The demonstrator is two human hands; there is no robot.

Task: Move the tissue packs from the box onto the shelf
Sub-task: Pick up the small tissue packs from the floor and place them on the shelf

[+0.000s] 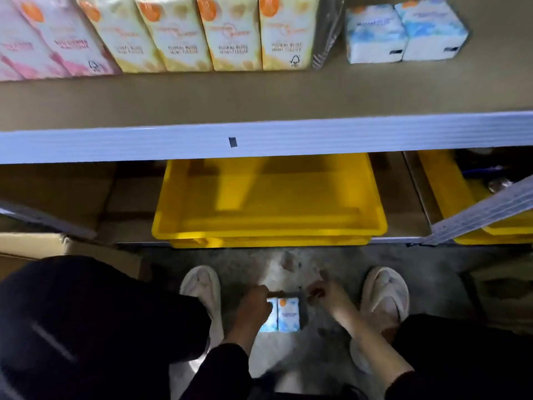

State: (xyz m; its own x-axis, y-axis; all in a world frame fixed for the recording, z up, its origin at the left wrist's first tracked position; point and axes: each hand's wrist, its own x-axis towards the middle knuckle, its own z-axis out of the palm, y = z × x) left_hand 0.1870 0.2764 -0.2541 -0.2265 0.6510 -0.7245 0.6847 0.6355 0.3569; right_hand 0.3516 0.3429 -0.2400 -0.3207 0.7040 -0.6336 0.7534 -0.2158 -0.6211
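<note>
Low in the middle of the frame, the left hand [253,306] is curled around the left side of the blue tissue packs [284,314]. They sit in a small box [302,308] on the floor, between two pale slippers [202,287]. The right hand [327,293] is just beside the box on the right, with its fingers bent. I cannot tell if it is pinching anything, because it is dark and blurry there.

The packs are soft and slippery. With only one hand on one side, I think they could slide out and drop on the dirty floor. They could also bump the pale shelf edge [259,140] on the way up, since it sticks out above the hands.

The floor is grey and spotty. A yellow tray [271,223] sits on the low shelf in the middle. Across the top of the frame, the brown shelf [259,96] holds pink packs [52,47], then yellow packs [202,36], then two blue packs [403,33] at the upper right, with lots of bare room in front.
</note>
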